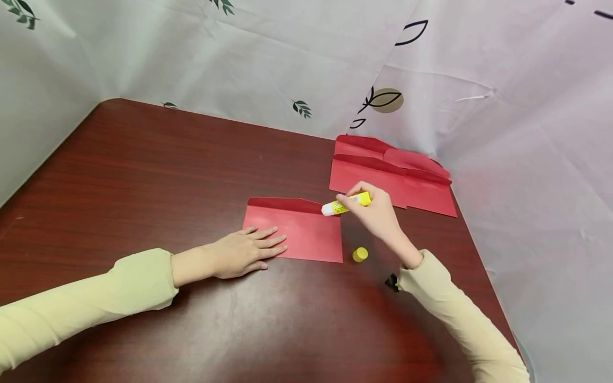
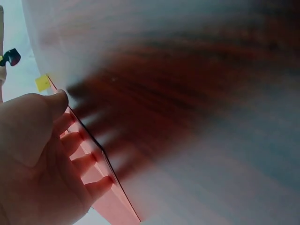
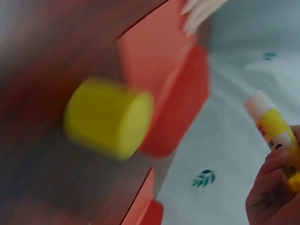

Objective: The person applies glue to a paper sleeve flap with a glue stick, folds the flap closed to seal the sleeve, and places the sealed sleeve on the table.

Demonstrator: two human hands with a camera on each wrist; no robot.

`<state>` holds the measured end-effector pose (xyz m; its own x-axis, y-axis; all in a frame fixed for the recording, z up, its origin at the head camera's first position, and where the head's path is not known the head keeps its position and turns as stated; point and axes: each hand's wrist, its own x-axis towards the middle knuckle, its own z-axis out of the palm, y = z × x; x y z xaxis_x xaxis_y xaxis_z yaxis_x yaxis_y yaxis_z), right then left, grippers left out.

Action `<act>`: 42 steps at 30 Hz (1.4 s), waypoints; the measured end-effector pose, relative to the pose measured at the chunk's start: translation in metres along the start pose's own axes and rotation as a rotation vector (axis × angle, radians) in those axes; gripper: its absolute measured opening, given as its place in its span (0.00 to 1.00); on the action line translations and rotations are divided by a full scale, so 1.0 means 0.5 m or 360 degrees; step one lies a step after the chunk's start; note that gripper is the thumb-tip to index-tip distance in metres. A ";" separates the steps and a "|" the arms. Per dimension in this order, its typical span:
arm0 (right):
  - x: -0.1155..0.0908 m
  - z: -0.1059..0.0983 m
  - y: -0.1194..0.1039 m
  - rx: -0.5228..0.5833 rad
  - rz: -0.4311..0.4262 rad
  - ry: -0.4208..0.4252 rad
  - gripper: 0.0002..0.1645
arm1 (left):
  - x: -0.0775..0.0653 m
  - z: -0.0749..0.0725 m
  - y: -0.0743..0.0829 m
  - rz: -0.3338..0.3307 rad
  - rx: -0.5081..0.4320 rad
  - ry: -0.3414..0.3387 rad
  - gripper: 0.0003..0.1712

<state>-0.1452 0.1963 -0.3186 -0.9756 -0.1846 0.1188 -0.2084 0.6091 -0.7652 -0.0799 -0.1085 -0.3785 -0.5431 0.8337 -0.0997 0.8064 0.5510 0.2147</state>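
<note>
A red envelope [image 1: 311,236] lies on the brown table with its darker flap [image 1: 282,204] folded open at the far edge. Flat on its left part rests my left hand [image 1: 244,252], fingers straight and spread. My right hand [image 1: 375,213] grips a yellow glue stick [image 1: 351,203], uncapped, its white tip over the flap's right end. In the right wrist view the glue stick [image 3: 276,131] shows its pale tip pointing away from the fingers. The yellow cap [image 1: 360,255] stands on the table just right of the envelope.
Several more red envelopes [image 1: 369,173] overlap at the table's back right corner, flaps up. A small black object [image 1: 392,282] is partly hidden by the right sleeve. Patterned white curtains [image 1: 239,58] hang around the table [image 1: 143,175].
</note>
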 end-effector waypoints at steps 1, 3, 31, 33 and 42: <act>0.005 0.002 0.006 -0.0141 -0.0067 -0.0001 0.15 | 0.000 -0.001 0.000 -0.0004 -0.0010 -0.0006 0.33; 0.013 0.008 0.018 -0.0373 -0.0206 0.0004 0.16 | -0.001 -0.002 0.001 -0.0015 -0.0032 -0.0018 0.33; 0.036 0.042 0.056 -0.0920 -0.0579 -0.0172 0.14 | -0.004 -0.001 0.003 -0.0055 -0.0156 -0.0053 0.39; 0.037 0.046 0.057 -0.0911 -0.0598 -0.0163 0.14 | -0.004 -0.001 0.003 -0.0059 -0.0170 -0.0057 0.39; 0.052 0.071 0.033 -0.0979 -0.0655 -0.0190 0.13 | 0.000 -0.008 0.003 -0.0062 -0.0185 -0.0067 0.39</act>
<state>-0.1715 0.1743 -0.3506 -0.8037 -0.5517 0.2227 -0.5899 0.7877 -0.1776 -0.0795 -0.1080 -0.3742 -0.5612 0.8139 -0.1503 0.7511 0.5771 0.3206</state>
